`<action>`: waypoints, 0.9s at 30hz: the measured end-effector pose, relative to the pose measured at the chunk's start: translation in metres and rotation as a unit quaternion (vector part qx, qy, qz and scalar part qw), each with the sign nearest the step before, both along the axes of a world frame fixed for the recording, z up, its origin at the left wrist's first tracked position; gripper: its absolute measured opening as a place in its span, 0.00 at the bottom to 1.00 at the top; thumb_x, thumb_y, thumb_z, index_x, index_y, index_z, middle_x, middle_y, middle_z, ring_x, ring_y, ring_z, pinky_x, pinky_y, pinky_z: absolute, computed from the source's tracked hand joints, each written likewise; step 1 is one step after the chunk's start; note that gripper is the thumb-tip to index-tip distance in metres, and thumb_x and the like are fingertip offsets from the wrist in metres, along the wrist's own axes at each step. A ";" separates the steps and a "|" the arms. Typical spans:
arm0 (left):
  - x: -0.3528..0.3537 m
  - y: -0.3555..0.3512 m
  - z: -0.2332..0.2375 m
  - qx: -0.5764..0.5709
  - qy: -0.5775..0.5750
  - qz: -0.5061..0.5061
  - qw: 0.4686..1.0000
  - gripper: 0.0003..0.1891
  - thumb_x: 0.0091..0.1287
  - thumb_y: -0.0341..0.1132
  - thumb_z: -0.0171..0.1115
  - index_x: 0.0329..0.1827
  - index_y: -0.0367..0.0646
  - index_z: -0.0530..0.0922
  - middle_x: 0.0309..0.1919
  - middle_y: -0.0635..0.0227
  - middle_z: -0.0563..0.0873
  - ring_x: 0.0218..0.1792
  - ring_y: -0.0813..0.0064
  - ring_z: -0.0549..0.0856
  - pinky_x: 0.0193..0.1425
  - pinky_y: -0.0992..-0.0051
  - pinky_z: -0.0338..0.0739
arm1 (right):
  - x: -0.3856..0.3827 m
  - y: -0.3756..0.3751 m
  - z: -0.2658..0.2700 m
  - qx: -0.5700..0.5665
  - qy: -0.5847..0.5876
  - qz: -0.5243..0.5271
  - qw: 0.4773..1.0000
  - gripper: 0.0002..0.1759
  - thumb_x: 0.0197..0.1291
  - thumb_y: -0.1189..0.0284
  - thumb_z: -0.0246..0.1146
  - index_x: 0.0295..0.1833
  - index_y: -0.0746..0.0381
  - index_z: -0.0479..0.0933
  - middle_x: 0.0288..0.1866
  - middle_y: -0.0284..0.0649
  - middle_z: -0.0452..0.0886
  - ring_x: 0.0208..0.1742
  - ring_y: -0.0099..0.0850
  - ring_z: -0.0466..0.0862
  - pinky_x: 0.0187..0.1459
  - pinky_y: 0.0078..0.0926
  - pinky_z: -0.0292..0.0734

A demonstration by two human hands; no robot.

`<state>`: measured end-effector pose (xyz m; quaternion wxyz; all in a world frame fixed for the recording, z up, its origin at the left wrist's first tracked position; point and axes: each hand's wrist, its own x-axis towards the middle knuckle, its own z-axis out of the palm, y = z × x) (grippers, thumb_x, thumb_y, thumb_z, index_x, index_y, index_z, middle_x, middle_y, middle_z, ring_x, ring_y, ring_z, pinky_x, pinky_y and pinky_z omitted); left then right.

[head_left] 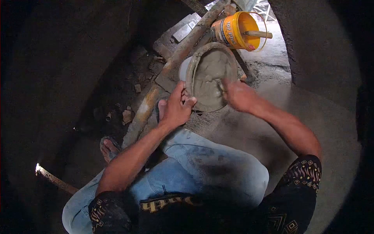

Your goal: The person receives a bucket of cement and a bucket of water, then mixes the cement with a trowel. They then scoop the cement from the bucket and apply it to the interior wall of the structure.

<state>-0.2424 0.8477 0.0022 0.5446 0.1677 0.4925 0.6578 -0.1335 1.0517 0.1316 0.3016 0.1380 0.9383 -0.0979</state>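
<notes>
A round bucket (189,74) full of wet grey mortar (212,74) is tilted toward the camera, above my bent knees. My left hand (178,106) grips the near left side of its rim, thumb and fingers closed on it. At the right side of the bucket, my right hand (238,94) is closed over the edge of the mortar. Whatever it holds is mostly hidden by the fingers and smeared by motion.
A yellow bucket (230,31) with a wooden handle (259,34) sticking out lies beyond, at the top. A long pole (150,102) runs diagonally on the left, beside rubble (127,116). Dark curved walls rise on both sides.
</notes>
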 end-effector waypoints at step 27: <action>-0.003 0.003 -0.013 -0.063 0.082 -0.048 0.993 0.24 0.69 0.26 0.67 0.65 0.44 0.68 0.51 0.69 0.82 0.53 0.82 0.81 0.60 0.79 0.75 | 0.007 -0.049 0.035 0.205 -0.065 0.267 0.939 0.29 0.61 0.69 0.60 0.68 0.67 0.75 0.55 0.54 0.78 0.55 0.42 0.81 0.52 0.38 0.82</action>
